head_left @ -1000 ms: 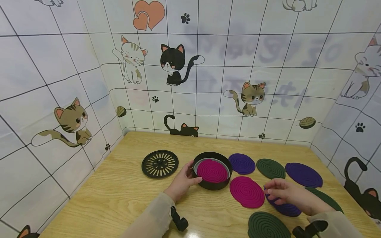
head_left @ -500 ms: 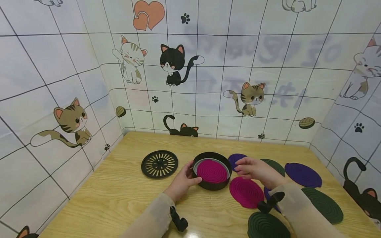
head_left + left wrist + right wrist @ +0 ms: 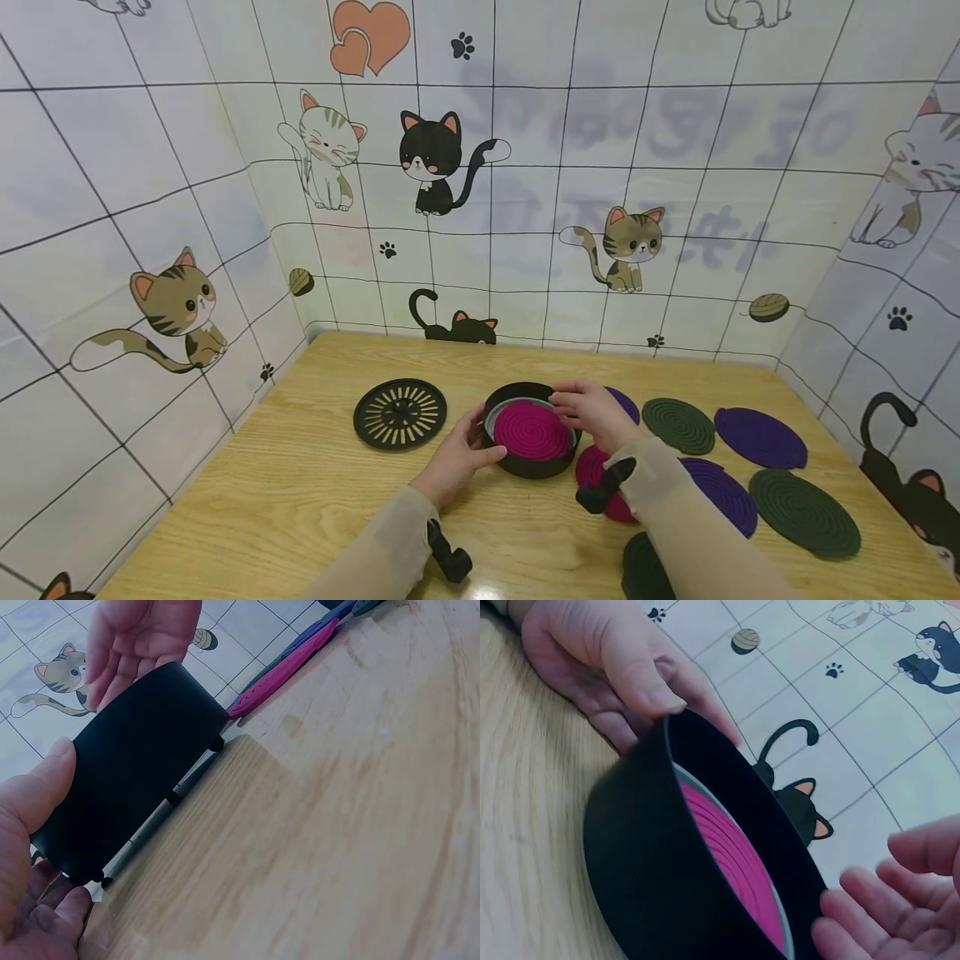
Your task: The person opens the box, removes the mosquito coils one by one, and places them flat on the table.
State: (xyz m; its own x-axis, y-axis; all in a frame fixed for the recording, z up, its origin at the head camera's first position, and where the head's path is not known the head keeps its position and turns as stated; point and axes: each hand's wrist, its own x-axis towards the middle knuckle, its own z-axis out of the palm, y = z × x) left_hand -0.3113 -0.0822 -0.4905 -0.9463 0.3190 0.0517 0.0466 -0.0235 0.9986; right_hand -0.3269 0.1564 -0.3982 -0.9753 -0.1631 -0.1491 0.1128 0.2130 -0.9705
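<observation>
A round black mosquito coil holder [image 3: 534, 472] stands on the table, with a grey inner ring and a magenta mosquito coil [image 3: 532, 431] lying inside. My left hand [image 3: 459, 457] grips its left side; the thumb presses the outer wall and the other fingers reach round behind. At the opposite side, my right hand [image 3: 597, 415] is held with loosely bent fingers by the rim. In the right wrist view its fingertips [image 3: 832, 934] are close against the holder's wall; whether they touch is unclear. Small feet show under the holder [image 3: 139, 765] in the left wrist view.
A black slotted lid [image 3: 400, 414] lies to the left. Several loose coils lie on the right: a green coil [image 3: 678, 426], a purple coil [image 3: 761, 437] and others, some partly hidden by my right arm. A cat-printed sheet [image 3: 525, 250] walls in the table's back and sides.
My right hand has moved left from above the purple coil on the right to the holder's right rim. My left hand has stayed on the holder.
</observation>
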